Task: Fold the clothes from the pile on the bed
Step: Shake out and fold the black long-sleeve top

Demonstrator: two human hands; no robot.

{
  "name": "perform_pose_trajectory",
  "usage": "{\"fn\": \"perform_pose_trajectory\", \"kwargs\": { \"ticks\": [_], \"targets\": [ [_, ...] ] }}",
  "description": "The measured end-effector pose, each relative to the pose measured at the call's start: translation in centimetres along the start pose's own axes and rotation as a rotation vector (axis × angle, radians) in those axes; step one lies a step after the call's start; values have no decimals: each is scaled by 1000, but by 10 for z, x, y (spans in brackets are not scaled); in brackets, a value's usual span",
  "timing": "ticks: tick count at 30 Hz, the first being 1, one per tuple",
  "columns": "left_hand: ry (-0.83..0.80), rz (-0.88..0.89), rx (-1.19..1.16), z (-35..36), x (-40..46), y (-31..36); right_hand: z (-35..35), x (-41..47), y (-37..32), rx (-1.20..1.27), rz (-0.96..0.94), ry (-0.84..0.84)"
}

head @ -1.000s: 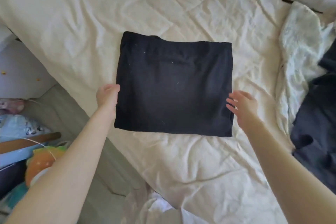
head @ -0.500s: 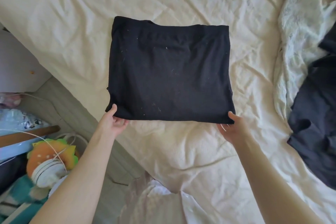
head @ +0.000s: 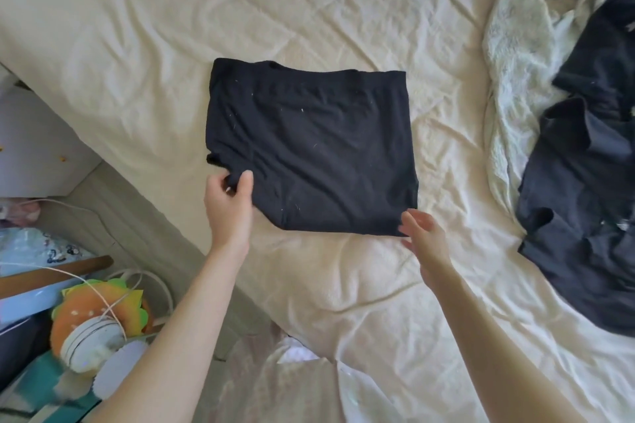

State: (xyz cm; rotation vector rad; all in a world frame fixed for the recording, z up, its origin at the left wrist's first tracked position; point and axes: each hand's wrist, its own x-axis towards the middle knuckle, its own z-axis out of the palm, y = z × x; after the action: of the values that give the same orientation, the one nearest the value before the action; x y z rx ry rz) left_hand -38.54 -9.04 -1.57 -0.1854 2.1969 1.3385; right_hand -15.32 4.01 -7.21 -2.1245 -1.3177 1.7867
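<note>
Head view: a folded black garment (head: 309, 151) lies flat mid-bed (head: 137, 27). At its 8 o'clock corner the left hand (head: 228, 206) has its grip pinching the cloth; at 5 o'clock the right hand (head: 424, 237) has fingers spread, touching the edge. Best to slide both palms under before lifting, so the layers stay square. The pile (head: 584, 182) waits at 3 o'clock.
</note>
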Motion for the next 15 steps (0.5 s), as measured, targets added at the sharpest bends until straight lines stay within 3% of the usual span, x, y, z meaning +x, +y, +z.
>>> {"fn": "perform_pose_trajectory", "kwargs": {
  "ticks": [2, 4, 7, 10, 13, 15],
  "targets": [
    [-59, 189, 109, 34, -15, 16, -3, -2, -7, 214, 80, -230],
    [-160, 401, 186, 72, -32, 27, -14, 6, -13, 433, 127, -341],
    [-452, 638, 368, 124, -61, 21, -35, 23, -22, 678, 107, -323],
    [-748, 723, 573, 142, -79, -13, -47, 42, -23, 695, 128, -272],
    [-595, 887, 875, 125, -66, -53, -42, 54, -21, 551, 177, -253],
    [-478, 807, 1058, 110, -49, -73, -33, 60, -20, 404, 176, -232]
  ]
}}
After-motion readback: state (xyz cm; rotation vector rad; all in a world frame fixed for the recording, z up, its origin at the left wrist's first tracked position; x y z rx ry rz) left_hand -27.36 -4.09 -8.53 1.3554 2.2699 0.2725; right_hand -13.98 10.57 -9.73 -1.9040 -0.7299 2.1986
